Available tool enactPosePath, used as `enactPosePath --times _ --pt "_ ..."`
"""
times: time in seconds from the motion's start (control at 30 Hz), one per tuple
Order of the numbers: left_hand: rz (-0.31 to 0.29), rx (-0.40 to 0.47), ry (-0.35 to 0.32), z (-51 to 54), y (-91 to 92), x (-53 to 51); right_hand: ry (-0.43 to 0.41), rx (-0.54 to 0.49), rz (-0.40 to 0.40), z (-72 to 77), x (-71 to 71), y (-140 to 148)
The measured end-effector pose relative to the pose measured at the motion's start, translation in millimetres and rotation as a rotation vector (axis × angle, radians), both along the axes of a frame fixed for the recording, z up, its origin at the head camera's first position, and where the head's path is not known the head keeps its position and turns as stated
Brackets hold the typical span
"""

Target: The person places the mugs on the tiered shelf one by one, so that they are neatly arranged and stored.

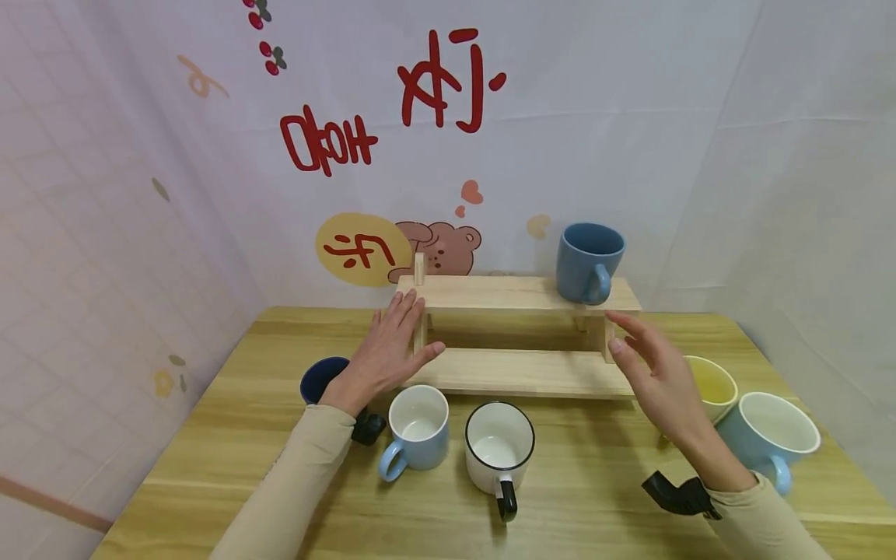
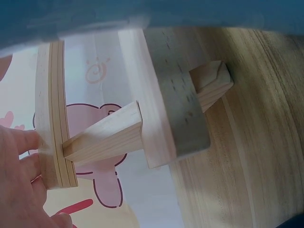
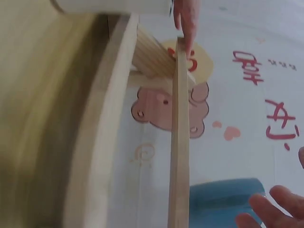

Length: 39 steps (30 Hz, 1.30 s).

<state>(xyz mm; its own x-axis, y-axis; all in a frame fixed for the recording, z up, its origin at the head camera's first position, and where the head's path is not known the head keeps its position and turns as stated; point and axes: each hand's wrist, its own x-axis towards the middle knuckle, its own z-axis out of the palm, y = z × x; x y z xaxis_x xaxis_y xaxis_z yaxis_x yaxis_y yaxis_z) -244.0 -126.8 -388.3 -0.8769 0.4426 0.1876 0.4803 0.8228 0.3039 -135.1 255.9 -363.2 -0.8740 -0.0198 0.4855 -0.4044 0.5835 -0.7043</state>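
Left grip [image 1: 383, 351]: released, touching pale two-tier wooden shelf [image 1: 490, 292]
Right grip [image 1: 661, 381]: released
Tapered blue ceramic mug [image 1: 579, 268]: shelf jolt could topple it

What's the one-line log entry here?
left hand: touching wooden rack | right hand: holding nothing | blue mug: upper shelf, right end | black-rimmed mug: on table

Behind the wood-grain table [image 1: 574, 482] hangs a creased white backdrop [image 1: 595, 93] printed with red characters [image 1: 477, 89], cherries [image 1: 271, 68] and a brown cartoon bear [image 1: 455, 257]; to my left, the pale wall covering [image 1: 70, 194] carries faint grid lines.
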Motion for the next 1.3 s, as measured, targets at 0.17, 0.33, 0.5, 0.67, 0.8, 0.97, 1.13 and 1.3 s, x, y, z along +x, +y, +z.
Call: enactPosePath --times 0.17,0.33,0.5,0.67,0.8,0.97,1.13,1.3 --pt "0.002 -0.003 -0.004 1.7 -0.8 -0.7 -0.094 0.051 0.079 -6.2 24.6 -4.6" --pt "-0.009 0.006 0.015 1.4 -1.6 -1.2 -0.186 0.061 0.169 -14.0 44.6 -10.8" --pt "-0.014 0.009 0.017 1.3 -0.9 -1.6 -0.274 0.065 0.285 -22.3 61.4 -17.5" --pt "-0.014 0.011 0.013 2.4 -0.5 -1.2 -0.376 0.063 0.402 -30.4 71.4 -24.3" --pt "-0.012 0.007 0.005 3.9 -0.9 -0.2 -0.423 0.035 0.528 -41.1 73.9 -30.8" --pt "-0.013 0.002 0.016 1.6 -3.6 0.0 -0.467 -0.053 0.693 -59.5 72.2 -46.1" --pt "-0.022 0.0 0.017 -1.1 -5.1 1.5 -0.513 -0.071 0.735 -72.5 74.2 -58.3" --pt "-0.024 0.001 0.021 -1.7 -5.6 1.9 -0.56 -0.112 0.74 -82.5 75.5 -69.9"
